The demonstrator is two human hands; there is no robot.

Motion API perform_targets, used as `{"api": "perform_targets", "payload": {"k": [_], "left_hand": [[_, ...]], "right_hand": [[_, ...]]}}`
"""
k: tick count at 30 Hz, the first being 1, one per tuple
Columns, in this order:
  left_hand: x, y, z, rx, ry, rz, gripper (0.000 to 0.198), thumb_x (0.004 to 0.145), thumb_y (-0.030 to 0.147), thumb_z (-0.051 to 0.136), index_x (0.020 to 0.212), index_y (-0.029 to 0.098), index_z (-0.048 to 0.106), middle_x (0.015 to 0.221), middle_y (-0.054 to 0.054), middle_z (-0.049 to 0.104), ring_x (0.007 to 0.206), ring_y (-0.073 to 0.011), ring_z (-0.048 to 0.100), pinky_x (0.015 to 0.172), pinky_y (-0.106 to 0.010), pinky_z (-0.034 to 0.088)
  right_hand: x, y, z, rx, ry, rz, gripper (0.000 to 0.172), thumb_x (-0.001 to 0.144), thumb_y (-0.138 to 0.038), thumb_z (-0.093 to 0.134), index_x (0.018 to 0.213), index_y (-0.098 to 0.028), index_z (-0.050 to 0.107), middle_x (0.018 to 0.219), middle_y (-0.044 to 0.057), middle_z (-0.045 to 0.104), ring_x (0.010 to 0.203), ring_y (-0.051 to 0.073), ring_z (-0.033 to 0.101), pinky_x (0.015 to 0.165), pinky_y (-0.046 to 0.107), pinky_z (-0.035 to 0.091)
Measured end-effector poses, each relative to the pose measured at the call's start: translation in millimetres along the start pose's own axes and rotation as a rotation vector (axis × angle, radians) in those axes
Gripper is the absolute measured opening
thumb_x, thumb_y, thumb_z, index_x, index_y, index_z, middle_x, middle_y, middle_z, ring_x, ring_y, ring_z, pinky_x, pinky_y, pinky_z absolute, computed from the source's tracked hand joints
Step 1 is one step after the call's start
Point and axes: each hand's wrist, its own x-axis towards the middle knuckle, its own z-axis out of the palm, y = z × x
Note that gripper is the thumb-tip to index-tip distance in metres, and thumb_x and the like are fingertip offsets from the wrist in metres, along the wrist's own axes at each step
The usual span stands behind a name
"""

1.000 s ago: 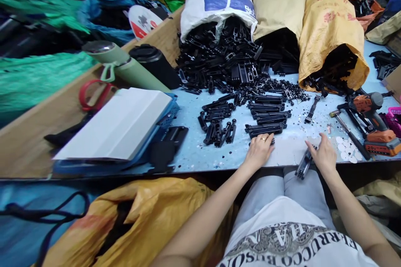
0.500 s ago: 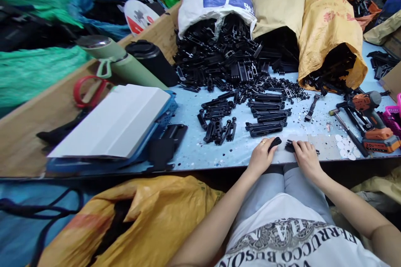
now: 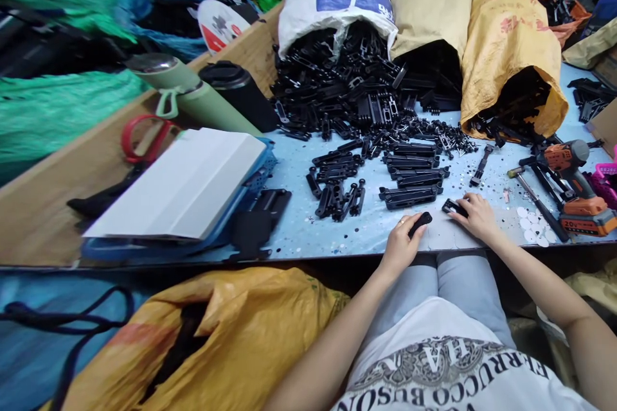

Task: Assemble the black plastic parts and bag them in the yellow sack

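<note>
Between the fingers of my left hand (image 3: pixel 401 243) is a small black plastic link (image 3: pixel 421 223), held over the front edge of the table. My right hand (image 3: pixel 477 217) has its fingers closed on a longer black plastic bracket (image 3: pixel 454 207), whose left end sticks out past the fingertips. The two parts are apart, with a pale board (image 3: pixel 439 232) beneath them. Just beyond the hands lies a row of long black brackets (image 3: pixel 412 196). To its left are small stacks of black links (image 3: pixel 337 170).
A cordless drill (image 3: pixel 578 186) and a hammer (image 3: pixel 542 205) lie at the right. Sacks spill black parts at the back, including a white sack (image 3: pixel 337 0) and a yellow sack (image 3: pixel 513 45). At left are a white box lid (image 3: pixel 178 186), a green flask (image 3: pixel 202 99) and scissors (image 3: pixel 144 138).
My right hand has moved slightly away from me with its bracket, which has turned to show more of its end. My left hand stays nearly in place. The view has shifted a little.
</note>
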Motion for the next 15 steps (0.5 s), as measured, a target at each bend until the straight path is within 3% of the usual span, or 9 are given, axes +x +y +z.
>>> {"api": "perform_targets", "payload": {"k": [4, 9, 12, 15], "left_hand": [[-1, -1, 0.8, -0.029, -0.002, -0.003, 0.027, 0.086, 0.029, 0.051, 0.11, 0.019, 0.06, 0.102, -0.007, 0.064, 0.097, -0.0185, 0.06, 0.088, -0.036, 0.049], [0, 1, 2.7, -0.076, 0.023, -0.03, 0.027, 0.086, 0.028, 0.052, 0.109, 0.019, 0.061, 0.1, -0.007, 0.063, 0.096, -0.0183, 0.06, 0.087, -0.035, 0.049], [1, 2, 2.8, -0.095, 0.021, -0.038, 0.028, 0.086, 0.029, 0.052, 0.111, 0.019, 0.06, 0.101, -0.007, 0.063, 0.096, -0.0183, 0.06, 0.087, -0.034, 0.049], [2, 4, 3.6, -0.115, 0.018, -0.051, 0.03, 0.087, 0.031, 0.051, 0.113, 0.019, 0.06, 0.101, -0.007, 0.063, 0.096, -0.0181, 0.059, 0.086, -0.034, 0.049]], "right_hand": [[6, 4, 5, -0.032, -0.036, -0.058, 0.044, 0.087, -0.051, 0.047, 0.111, -0.015, 0.059, 0.112, 0.013, 0.057, 0.102, 0.025, 0.049, 0.084, 0.035, 0.039], [-14, -21, 6, -0.127, 0.047, 0.058, 0.045, 0.09, -0.041, 0.048, 0.119, -0.007, 0.053, 0.113, 0.019, 0.059, 0.096, 0.028, 0.054, 0.08, 0.038, 0.041], [-38, -35, 4, -0.094, 0.074, -0.035, 0.05, 0.089, -0.044, 0.047, 0.122, -0.007, 0.052, 0.119, 0.02, 0.057, 0.103, 0.029, 0.052, 0.086, 0.04, 0.04], [-45, -36, -1, 0.021, 0.008, -0.132, 0.044, 0.091, -0.041, 0.044, 0.124, -0.013, 0.052, 0.12, 0.016, 0.057, 0.108, 0.027, 0.051, 0.092, 0.042, 0.039]]}}
